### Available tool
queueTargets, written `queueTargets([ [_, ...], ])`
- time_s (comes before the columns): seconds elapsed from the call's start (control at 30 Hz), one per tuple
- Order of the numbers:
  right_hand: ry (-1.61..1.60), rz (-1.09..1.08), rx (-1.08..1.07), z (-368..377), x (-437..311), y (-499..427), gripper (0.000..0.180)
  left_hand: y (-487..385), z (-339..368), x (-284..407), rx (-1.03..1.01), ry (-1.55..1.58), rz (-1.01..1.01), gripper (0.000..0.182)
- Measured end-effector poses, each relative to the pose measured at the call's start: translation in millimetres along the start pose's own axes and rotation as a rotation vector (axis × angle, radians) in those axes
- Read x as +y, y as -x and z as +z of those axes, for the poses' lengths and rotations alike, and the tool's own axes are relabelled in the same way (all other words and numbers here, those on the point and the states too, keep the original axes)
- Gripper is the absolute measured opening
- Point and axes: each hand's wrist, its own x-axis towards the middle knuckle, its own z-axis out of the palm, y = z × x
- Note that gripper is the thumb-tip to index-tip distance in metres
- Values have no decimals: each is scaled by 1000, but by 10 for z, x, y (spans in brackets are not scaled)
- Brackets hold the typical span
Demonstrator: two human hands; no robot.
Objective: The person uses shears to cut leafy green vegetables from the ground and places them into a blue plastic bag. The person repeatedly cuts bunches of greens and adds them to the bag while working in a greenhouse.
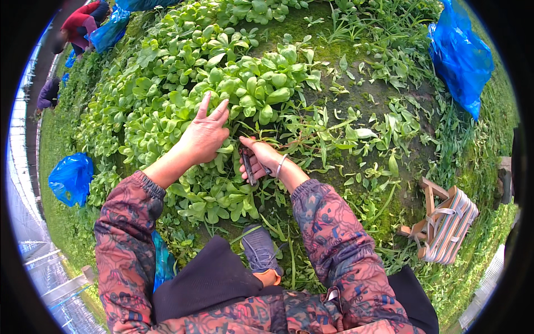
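My left hand (205,135) rests over the leafy green plants (167,121), two fingers spread towards a clump and the others hidden or bent; I see nothing held in it. Just right of it, my right hand (259,158) is closed around dark-handled scissors or shears (248,166), palm turned partly up, a silvery bangle on the wrist. The blades are hard to make out among the leaves. A dense leafy clump (263,89) stands just beyond both hands. Cut or loose leaves and narrow-leaved weeds (308,133) lie on the soil to the right.
A folding stool with a striped seat (448,227) lies at the right. Blue plastic bags stand at the upper right (463,58), the left (71,179) and beside my leg (162,261). My shoe (260,248) is below my hands. Two other people (85,25) bend at the upper left.
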Motion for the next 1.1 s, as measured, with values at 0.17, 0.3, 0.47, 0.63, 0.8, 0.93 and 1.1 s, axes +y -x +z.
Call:
queueTargets([
  [0.17, -74, -198, 140, 10, 92, 30, 51, 152, 199, -9, -32, 110, -45, 33],
  [0.3, 80, -88, -8, -162, 429, 372, 59, 444, 378, 75, 106, 155, -15, 30],
  [0.47, 144, 31, -70, -67, 539, 291, 67, 461, 467, 129, 220, 135, 26, 23],
  [0.63, 238, 19, -25, 23, 439, 159, 66, 386, 396, 65, 76, 197, 67, 22],
  [0.8, 45, -40, -18, -89, 398, 197, 64, 422, 302, -67, 155, 268, -94, 41],
  [0.93, 113, 57, -19, -93, 239, 7, 67, 190, 316, 109, -8, 76, 69, 32],
  [1.1, 101, -87, 83, 29, 230, -18, 56, -1, 340, 73, -53, 182, -2, 33],
])
